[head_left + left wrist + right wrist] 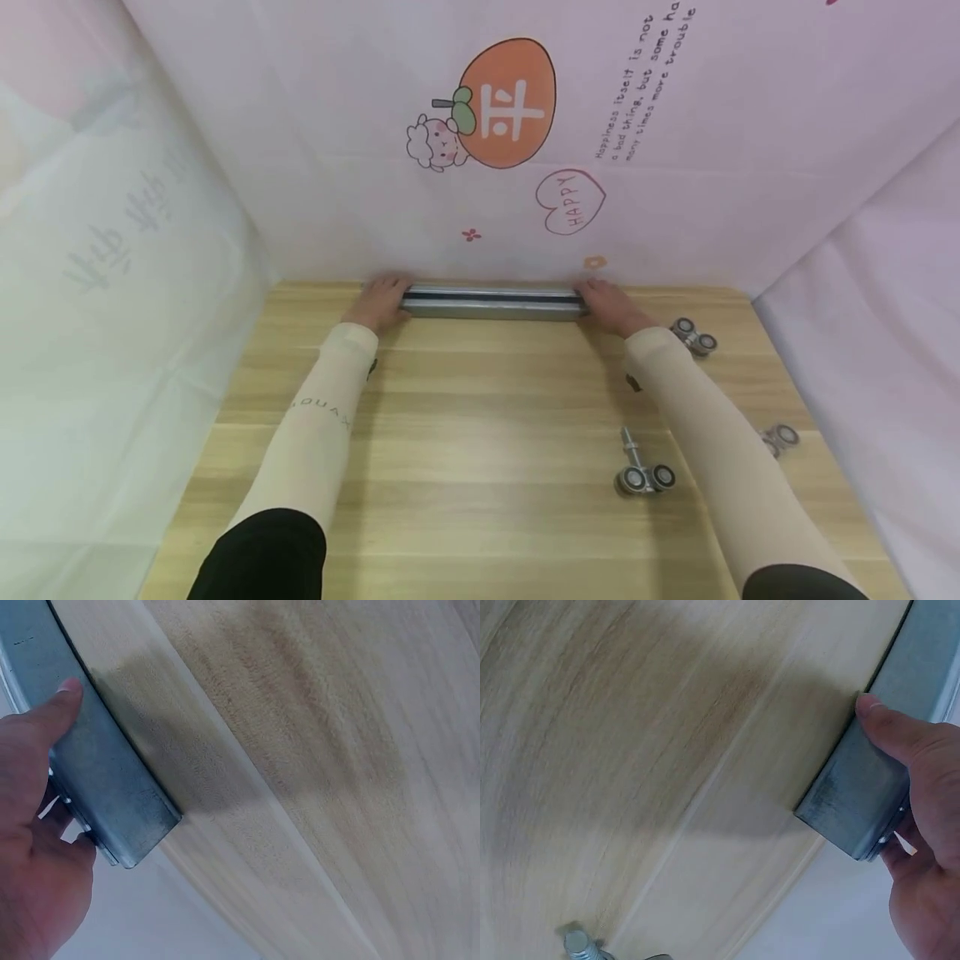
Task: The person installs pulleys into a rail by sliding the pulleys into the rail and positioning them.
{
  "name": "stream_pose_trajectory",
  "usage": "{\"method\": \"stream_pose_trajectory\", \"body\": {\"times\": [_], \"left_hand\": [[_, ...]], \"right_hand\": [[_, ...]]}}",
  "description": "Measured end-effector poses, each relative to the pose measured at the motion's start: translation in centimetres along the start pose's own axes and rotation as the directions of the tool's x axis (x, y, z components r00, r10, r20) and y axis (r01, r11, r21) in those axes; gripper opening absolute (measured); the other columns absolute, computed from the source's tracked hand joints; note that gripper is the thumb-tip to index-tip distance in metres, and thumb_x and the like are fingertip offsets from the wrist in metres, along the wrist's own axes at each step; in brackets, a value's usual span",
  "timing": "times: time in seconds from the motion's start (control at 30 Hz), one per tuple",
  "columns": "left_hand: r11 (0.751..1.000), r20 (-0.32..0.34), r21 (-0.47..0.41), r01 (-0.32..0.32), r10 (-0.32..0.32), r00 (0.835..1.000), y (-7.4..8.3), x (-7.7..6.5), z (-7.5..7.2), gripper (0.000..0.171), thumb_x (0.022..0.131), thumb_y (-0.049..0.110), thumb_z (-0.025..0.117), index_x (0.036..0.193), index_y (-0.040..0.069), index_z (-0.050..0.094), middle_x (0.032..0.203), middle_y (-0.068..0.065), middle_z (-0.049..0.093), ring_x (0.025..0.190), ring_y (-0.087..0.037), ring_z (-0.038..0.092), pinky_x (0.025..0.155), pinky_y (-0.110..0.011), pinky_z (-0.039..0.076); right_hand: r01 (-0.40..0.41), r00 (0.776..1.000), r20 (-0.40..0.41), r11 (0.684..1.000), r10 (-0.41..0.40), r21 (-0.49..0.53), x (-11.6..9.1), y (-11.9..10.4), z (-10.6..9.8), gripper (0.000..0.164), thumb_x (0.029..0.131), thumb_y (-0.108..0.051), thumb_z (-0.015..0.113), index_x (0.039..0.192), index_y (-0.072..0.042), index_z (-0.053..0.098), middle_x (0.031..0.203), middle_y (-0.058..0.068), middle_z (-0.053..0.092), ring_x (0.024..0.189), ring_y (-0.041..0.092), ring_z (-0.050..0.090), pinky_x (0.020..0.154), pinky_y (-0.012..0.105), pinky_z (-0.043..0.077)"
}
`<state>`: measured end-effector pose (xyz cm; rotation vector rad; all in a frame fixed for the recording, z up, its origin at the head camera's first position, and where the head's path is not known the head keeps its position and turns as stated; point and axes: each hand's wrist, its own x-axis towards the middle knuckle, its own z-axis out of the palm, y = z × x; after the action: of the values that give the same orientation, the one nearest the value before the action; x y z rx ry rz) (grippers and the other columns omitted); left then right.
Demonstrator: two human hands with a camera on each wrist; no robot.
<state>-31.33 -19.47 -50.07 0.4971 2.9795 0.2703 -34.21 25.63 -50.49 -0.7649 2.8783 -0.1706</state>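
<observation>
Together, a person's left hand (381, 302) and right hand (609, 307) grip opposite ends of a metal rail (491, 310) at the far edge of a wooden table (465, 433), each thumb laid across one face, fingers curled behind. A bolted roller (645, 479) lies inside the right sleeve (708, 417); two more sit beyond it, one partly hidden. Behind rises a printed sheet (337, 192).
</observation>
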Motion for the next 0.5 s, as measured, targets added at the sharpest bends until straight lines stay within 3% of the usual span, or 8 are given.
{"method": "stream_pose_trajectory", "body": {"times": [0.17, 0.3, 0.5], "left_hand": [[0.999, -0.043, -0.029, -0.027, 0.026, 0.999, -0.3, 0.4, -0.3, 0.072, 0.081, 0.016, 0.077, 0.144, 0.003, 0.045, 0.149, -0.020, 0.045, 0.139, -0.038, 0.034, 0.119, -0.047, 0.021], [0.999, -0.021, -0.018, -0.048, 0.048, 0.999, -0.6, 0.2, -0.2, 0.070, 0.082, 0.018, 0.076, 0.143, 0.002, 0.045, 0.149, -0.020, 0.044, 0.140, -0.038, 0.033, 0.118, -0.047, 0.022], [0.998, 0.012, -0.036, -0.047, 0.048, 0.999, -0.8, -1.0, -0.1, 0.069, 0.084, 0.021, 0.075, 0.143, 0.002, 0.045, 0.149, -0.020, 0.043, 0.139, -0.038, 0.034, 0.117, -0.049, 0.024]], "right_hand": [[0.021, 0.999, -0.031, 1.000, -0.021, 0.006, -0.1, 0.0, -0.6, 0.069, 0.081, -0.014, 0.076, 0.137, 0.008, 0.044, 0.134, 0.031, 0.052, 0.125, 0.045, 0.045, 0.109, 0.059, 0.033], [0.040, 0.998, -0.040, 0.999, -0.040, 0.000, -0.6, -0.1, -0.7, 0.063, 0.079, -0.015, 0.077, 0.133, 0.005, 0.049, 0.127, 0.026, 0.057, 0.118, 0.042, 0.051, 0.105, 0.056, 0.038], [0.139, 0.987, -0.084, 0.990, -0.139, -0.015, -1.5, -0.6, -0.6, 0.059, 0.075, -0.015, 0.081, 0.124, 0.006, 0.055, 0.113, 0.024, 0.062, 0.103, 0.040, 0.057, 0.096, 0.055, 0.045]]}}
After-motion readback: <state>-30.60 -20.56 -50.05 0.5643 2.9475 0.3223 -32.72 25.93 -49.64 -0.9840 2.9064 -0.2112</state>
